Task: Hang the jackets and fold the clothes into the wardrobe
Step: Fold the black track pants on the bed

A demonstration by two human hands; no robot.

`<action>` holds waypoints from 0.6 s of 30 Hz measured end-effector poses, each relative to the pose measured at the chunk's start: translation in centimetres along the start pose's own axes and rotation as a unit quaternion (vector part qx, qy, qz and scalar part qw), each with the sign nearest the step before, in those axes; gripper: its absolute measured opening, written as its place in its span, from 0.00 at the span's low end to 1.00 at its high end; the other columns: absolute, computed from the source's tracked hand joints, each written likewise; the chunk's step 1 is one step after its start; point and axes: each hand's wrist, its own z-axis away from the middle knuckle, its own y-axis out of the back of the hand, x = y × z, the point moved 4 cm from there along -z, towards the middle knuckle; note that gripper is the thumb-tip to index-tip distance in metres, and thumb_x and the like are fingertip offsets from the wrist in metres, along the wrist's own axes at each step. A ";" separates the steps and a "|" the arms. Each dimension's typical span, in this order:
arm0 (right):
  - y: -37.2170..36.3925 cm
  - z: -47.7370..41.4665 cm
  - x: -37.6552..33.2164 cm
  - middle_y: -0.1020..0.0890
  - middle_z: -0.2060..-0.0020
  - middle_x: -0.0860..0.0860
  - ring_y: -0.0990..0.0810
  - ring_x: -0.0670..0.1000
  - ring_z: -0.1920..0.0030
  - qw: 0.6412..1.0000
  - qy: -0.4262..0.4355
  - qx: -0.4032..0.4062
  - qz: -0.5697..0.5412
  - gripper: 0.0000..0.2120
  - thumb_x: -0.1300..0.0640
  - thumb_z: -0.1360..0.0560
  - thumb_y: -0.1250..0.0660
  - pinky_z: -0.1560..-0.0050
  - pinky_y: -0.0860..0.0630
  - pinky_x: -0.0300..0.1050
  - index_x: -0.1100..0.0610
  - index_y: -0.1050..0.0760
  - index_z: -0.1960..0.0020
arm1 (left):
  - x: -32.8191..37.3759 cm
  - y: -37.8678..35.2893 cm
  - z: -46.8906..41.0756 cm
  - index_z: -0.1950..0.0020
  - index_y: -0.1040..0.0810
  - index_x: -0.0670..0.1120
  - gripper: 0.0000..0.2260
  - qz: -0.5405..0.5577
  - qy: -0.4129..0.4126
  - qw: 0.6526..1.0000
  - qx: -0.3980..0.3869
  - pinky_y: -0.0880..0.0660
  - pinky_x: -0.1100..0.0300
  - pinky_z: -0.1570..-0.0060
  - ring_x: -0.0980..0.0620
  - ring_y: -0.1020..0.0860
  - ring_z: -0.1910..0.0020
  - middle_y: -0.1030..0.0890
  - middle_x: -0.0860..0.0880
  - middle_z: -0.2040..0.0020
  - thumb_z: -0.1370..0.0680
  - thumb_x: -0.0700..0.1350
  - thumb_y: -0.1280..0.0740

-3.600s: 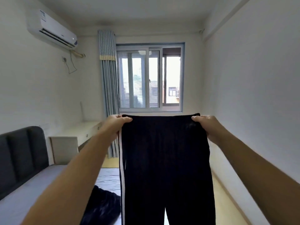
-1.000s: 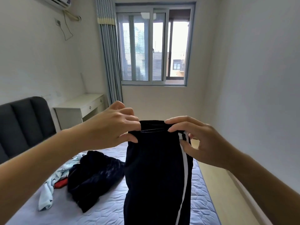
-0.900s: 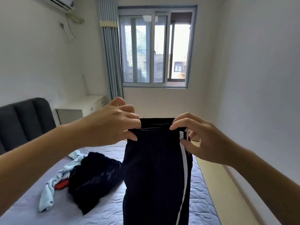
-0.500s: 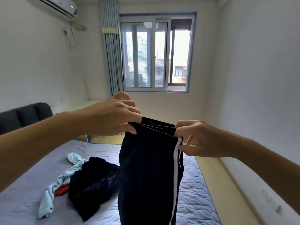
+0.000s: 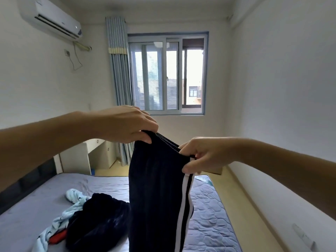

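Black track pants point(image 5: 156, 193) with a white side stripe hang in front of me, folded lengthwise, legs dropping out of view below. My left hand point(image 5: 125, 124) pinches the far end of the waistband. My right hand point(image 5: 201, 157) pinches the near end, by the stripe. Behind the pants, a heap lies on the bed: a dark garment point(image 5: 96, 222), a pale blue patterned cloth point(image 5: 60, 215) and a bit of red cloth point(image 5: 58, 239). No wardrobe shows in this view.
The bed point(image 5: 209, 215) with a grey quilted cover fills the lower view, its dark headboard point(image 5: 27, 184) at left. A white desk point(image 5: 80, 157) stands by the curtain point(image 5: 120, 70) and window point(image 5: 167, 77). A strip of wooden floor point(image 5: 241, 206) runs along the right wall.
The waistband, spread wide earlier, is now folded in half with my hands close together. My left hand has risen and the waistband tilts down toward my right hand. My view has lifted slightly.
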 end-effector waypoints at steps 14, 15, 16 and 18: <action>-1.0 -0.6 2.2 0.24 0.67 0.57 0.25 0.48 0.68 0.995 -0.028 -0.002 0.100 0.13 0.53 0.24 0.36 0.66 0.28 0.45 0.57 0.27 0.66 | 0.3 -0.6 0.4 0.54 0.27 0.53 0.08 -0.001 -0.026 1.000 0.010 0.30 0.62 0.49 0.61 0.27 0.56 0.25 0.60 0.58 0.21 0.55 0.40; -0.9 -0.3 2.4 0.26 0.67 0.52 0.26 0.45 0.68 0.995 -0.024 0.003 0.093 0.12 0.54 0.25 0.35 0.67 0.29 0.40 0.51 0.28 0.67 | 0.3 -0.9 0.6 0.54 0.27 0.53 0.08 0.008 -0.016 1.000 0.000 0.28 0.60 0.50 0.61 0.27 0.57 0.26 0.60 0.59 0.20 0.55 0.40; -0.6 0.0 2.5 0.27 0.66 0.46 0.27 0.42 0.67 0.996 -0.025 0.008 0.079 0.13 0.55 0.25 0.34 0.66 0.30 0.35 0.46 0.27 0.67 | 0.3 -1.1 0.9 0.54 0.27 0.52 0.08 0.023 -0.002 1.000 -0.012 0.27 0.58 0.51 0.61 0.27 0.58 0.27 0.61 0.60 0.20 0.55 0.40; 1.4 0.5 2.1 0.25 0.63 0.43 0.25 0.38 0.66 0.996 -0.027 0.027 0.085 0.10 0.55 0.24 0.33 0.67 0.32 0.29 0.44 0.24 0.62 | -0.3 -0.8 1.1 0.53 0.28 0.53 0.07 0.054 0.026 0.998 -0.021 0.26 0.54 0.55 0.59 0.26 0.60 0.30 0.62 0.60 0.20 0.54 0.40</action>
